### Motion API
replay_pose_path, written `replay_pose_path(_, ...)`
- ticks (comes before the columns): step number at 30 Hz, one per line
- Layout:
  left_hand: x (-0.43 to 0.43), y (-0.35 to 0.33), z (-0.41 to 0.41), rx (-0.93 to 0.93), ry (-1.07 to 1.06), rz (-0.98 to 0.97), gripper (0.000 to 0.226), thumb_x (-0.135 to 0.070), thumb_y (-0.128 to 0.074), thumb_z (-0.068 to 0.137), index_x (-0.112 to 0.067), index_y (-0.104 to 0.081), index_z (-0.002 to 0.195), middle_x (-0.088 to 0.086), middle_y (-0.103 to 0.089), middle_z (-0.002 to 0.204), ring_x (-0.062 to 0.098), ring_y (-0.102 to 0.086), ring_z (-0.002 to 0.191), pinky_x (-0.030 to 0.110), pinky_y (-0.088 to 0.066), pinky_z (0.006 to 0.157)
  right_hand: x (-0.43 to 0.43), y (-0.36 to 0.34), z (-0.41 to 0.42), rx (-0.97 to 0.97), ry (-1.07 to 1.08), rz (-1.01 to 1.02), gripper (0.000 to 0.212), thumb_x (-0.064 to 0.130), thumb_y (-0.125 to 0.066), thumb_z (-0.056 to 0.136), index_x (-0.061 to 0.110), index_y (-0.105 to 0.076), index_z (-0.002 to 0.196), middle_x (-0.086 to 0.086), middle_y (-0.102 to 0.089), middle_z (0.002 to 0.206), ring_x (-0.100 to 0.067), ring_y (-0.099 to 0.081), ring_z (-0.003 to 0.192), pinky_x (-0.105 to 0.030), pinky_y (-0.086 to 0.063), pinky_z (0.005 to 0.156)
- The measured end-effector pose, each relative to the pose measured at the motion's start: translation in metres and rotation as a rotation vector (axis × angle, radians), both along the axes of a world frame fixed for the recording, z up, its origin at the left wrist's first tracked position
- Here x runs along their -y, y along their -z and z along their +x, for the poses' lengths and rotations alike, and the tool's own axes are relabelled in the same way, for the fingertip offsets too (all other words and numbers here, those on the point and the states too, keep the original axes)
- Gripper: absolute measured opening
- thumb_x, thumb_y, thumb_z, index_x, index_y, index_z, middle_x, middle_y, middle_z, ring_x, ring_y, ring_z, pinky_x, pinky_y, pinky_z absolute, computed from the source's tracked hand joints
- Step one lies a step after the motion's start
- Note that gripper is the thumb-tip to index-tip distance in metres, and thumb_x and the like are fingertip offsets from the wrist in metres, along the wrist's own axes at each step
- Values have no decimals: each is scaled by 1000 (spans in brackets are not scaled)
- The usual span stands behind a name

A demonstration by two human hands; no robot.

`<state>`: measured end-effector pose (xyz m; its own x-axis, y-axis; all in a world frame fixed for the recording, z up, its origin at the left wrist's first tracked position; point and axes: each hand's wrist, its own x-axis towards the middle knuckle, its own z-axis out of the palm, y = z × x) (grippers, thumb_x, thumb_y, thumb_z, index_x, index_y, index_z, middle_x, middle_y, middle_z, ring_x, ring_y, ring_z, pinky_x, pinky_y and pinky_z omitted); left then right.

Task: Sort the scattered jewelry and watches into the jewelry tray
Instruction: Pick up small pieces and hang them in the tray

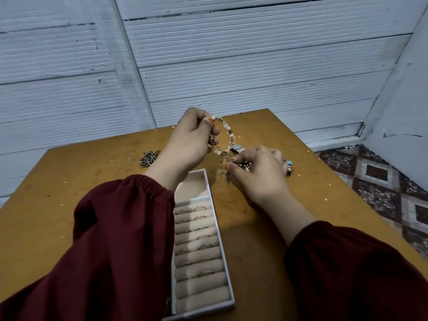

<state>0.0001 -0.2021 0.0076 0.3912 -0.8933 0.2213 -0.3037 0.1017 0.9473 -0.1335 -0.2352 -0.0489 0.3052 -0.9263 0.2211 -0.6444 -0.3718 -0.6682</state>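
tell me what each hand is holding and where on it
Left hand pinches the top end of a pale beaded bracelet; right hand pinches its lower end near the gold charms.

Dim, cool light; soft shadows near sleeves; wide-angle edge bending; slightly soft focus.
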Motion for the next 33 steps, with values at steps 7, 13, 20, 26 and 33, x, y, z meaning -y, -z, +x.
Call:
replay_pose_path(7, 1, 8, 7, -58, -76, 33, 17, -16, -38, 102, -23, -48, 91, -4, -57, 80, 10, -54, 65, 19, -44, 55, 2, 0, -9, 46, -28, -2, 20, 48, -60, 86, 36, -70, 97, 10, -58, 118, -18, -30, 122, -28, -14, 83)
replay_pose_path(13, 3, 17, 10, -148, -93, 53, 12, -11, -39, 102, -14, -51, 100, -1, -56, 80, 9, -54, 63, 17, -47, 56, 6, -2, -15, 259, -10, 4, 5, 43, -65, 85, 42, -65, 79, 22, -53, 88, -25, -48, 113, -42, -33, 102)
replay_pose_path(20, 5, 16, 6, -250, -44, 40, 9, -5, -48, 98, -12, -54, 98, 7, -57, 88, 7, -60, 62, 17, -53, 61, 6, 0, -13, 155, 20, 11, 15, 45, -59, 88, 37, -62, 76, 10, -59, 103, -24, -42, 119, -37, -28, 101)
replay_pose_path(26, 5, 5, -6, -373, 36, 3, 16, 2, -51, 94, -11, -59, 93, 10, -54, 84, 9, -63, 64, 18, -55, 63, 4, 3, -6, -2, -14, 16, 20, 46, -65, 80, 36, -71, 96, 4, -58, 116, -22, -32, 127, -30, -18, 96)
replay_pose_path(33, 3, -9, -18, -527, 126, -18, 14, 5, -49, 94, -3, -60, 97, 8, -58, 73, 12, -64, 62, 19, -57, 64, 6, 6, -3, -129, -39, -20, 33, 57, -65, 79, 42, -66, 108, 9, -53, 120, -22, -29, 124, -37, -21, 99)
